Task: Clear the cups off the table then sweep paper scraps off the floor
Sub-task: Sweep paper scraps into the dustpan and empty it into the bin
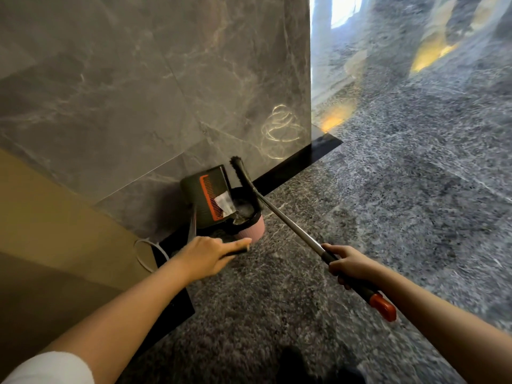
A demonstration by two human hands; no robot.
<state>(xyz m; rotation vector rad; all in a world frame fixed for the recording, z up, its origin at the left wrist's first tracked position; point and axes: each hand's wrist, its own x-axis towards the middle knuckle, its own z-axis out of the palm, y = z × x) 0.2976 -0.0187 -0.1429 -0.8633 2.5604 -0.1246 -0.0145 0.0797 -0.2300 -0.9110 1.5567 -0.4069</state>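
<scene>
Blk plastic dustpan [210,195] w/ orange comb teeth is tipped over a ribbed pink bin [256,230] w/ dark liner, by a grey marble wall [138,79]. White paper scrap [225,204] sits at the pan's mouth, just above & beyond left hand [213,256], which grips the pan's thin handle, forefinger straight. Right hand [347,266] wraps round the broom [291,223]'s metal shaft, w/ the bristle head over the bin. Speckled stone floor [388,217].

Dustpan handle [192,220] blurred, pink bin [255,230] mostly hidden behind dustpan [210,192]
</scene>
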